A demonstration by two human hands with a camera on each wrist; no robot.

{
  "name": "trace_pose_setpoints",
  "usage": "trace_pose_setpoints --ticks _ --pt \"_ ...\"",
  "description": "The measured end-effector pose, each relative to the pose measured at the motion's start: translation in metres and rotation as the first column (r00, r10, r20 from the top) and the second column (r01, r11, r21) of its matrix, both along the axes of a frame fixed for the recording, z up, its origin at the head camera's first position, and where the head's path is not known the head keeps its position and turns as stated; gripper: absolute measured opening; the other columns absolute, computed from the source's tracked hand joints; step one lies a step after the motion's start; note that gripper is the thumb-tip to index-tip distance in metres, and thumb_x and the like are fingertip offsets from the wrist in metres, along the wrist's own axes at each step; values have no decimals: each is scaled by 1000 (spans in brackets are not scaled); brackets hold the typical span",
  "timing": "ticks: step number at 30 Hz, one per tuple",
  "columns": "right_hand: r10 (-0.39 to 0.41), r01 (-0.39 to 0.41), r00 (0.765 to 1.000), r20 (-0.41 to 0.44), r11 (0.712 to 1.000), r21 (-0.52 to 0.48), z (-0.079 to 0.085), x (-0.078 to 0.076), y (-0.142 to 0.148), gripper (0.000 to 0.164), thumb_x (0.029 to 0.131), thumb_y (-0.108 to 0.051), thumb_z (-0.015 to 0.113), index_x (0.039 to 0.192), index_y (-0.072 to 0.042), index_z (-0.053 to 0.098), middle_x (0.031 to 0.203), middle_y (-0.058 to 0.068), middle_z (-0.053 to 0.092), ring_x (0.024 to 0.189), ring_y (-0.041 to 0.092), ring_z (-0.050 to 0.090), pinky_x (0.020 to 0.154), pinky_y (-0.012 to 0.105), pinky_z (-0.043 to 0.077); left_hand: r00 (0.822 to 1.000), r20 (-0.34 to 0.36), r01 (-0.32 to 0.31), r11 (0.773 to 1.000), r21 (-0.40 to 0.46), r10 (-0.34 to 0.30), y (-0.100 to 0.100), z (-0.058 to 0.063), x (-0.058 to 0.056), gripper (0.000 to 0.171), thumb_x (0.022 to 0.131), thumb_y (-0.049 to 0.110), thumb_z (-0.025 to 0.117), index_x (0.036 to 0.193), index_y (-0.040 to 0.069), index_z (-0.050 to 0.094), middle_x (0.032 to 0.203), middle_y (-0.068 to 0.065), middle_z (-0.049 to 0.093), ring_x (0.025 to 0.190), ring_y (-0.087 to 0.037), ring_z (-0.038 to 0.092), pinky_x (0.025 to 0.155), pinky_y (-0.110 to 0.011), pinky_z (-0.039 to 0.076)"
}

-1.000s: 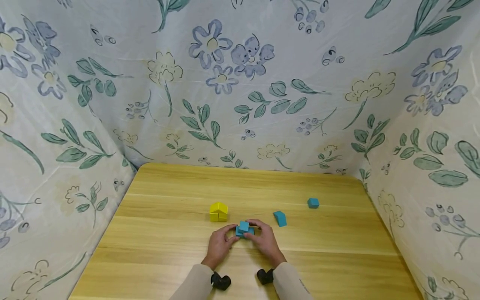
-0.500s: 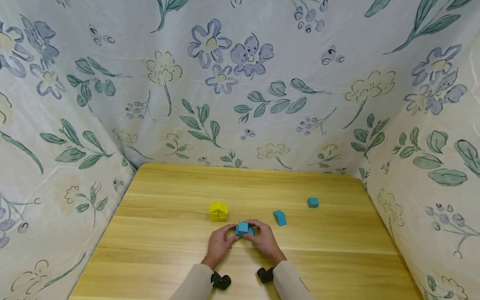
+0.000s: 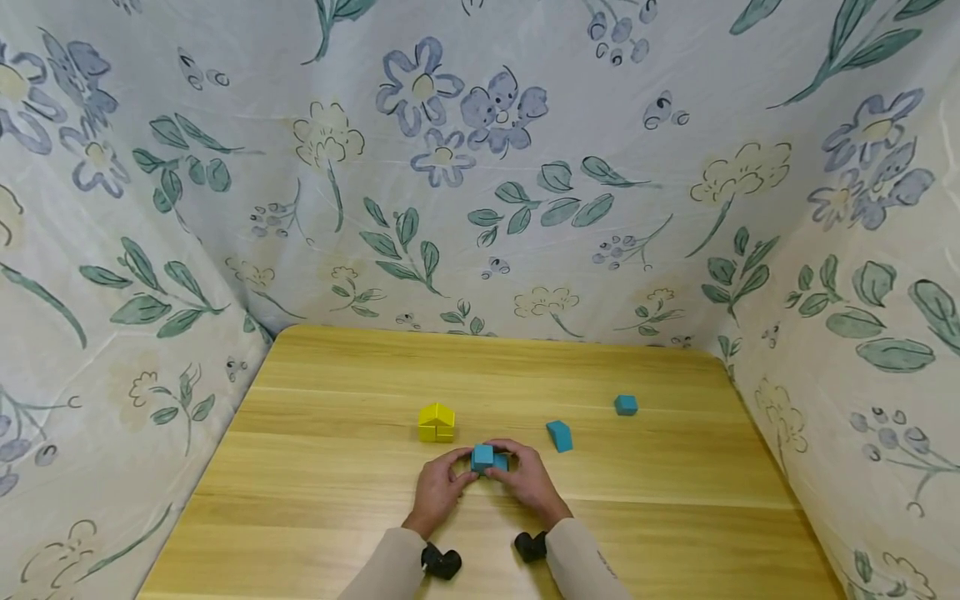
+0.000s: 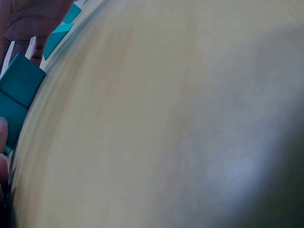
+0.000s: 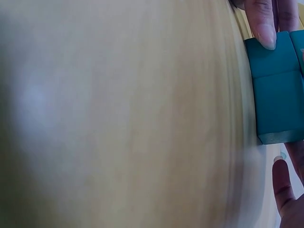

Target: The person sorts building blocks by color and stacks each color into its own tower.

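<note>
Several blue building blocks [image 3: 482, 457] stand together at the table's middle, one cube resting on top at the left end. My left hand [image 3: 438, 490] grips the left side of this group between thumb and index finger. From the right, my right hand [image 3: 529, 482] grips it, index finger behind and thumb in front. In the right wrist view the right thumb presses the near face of a blue block [image 5: 275, 57], beside a second one. The left wrist view has a fingertip against a blue block [image 4: 12, 111] with a seam to its neighbour. Far faces are hidden.
Left of and behind the hands stands a small yellow block house [image 3: 437, 423] with a peaked top. A loose blue angled block [image 3: 559, 436] and a blue cube [image 3: 626, 405] lie to the right on the wooden table [image 3: 337, 467]. Floral cloth [image 3: 480, 275] surrounds the table.
The top blue cube has shifted slightly left over the blocks beneath, now near their left end. Both hands stay almost where they were; the other blocks have not moved.
</note>
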State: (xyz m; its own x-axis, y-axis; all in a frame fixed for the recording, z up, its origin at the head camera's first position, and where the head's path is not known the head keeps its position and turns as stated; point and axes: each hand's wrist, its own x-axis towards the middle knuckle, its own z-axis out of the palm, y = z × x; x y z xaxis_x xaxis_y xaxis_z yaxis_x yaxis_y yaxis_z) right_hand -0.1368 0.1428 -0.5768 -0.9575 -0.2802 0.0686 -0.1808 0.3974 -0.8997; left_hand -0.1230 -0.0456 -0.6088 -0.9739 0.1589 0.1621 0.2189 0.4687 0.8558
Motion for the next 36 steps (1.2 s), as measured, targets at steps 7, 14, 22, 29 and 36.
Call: trace_pose_setpoints --ticks 7,14,22,29,36 --pt "16 -16 1000 -4 1000 -14 0 1 -1 35 83 -13 76 117 -8 67 116 7 65 112 30 55 98 54 37 1000 8 2 1000 -1 -2 0 0 0 37 87 21 72 121 10 66 55 9 49 43 -2 44 44 -22 40" --pt "17 -17 1000 2 1000 -26 2 1 -2 35 83 -11 76 116 -8 67 114 7 65 111 30 56 99 54 37 1000 18 0 1000 -5 0 0 1 0 37 87 20 71 122 10 66 56 8 49 44 -2 44 45 -22 40" --pt "6 -6 1000 13 1000 -10 0 1 0 42 83 -15 77 122 -6 64 116 7 64 112 30 55 100 55 36 1000 22 -3 1000 -5 3 1 3 1 37 87 21 72 121 10 66 54 8 49 43 -2 44 44 -21 39" --pt "-40 39 999 -29 999 -19 5 5 6 54 82 -17 77 131 -5 57 119 6 66 114 31 55 98 56 37 1000 21 -1 1000 0 1 1 1 0 37 87 21 72 121 9 66 54 8 50 43 -2 45 44 -22 40" --pt "-151 147 986 -76 987 -59 9 6 24 51 81 1 74 130 -4 58 119 9 65 111 31 54 91 53 39 1000 26 -8 1000 -2 8 1 -2 -1 38 86 22 73 121 9 66 53 9 49 42 -2 46 44 -22 40"
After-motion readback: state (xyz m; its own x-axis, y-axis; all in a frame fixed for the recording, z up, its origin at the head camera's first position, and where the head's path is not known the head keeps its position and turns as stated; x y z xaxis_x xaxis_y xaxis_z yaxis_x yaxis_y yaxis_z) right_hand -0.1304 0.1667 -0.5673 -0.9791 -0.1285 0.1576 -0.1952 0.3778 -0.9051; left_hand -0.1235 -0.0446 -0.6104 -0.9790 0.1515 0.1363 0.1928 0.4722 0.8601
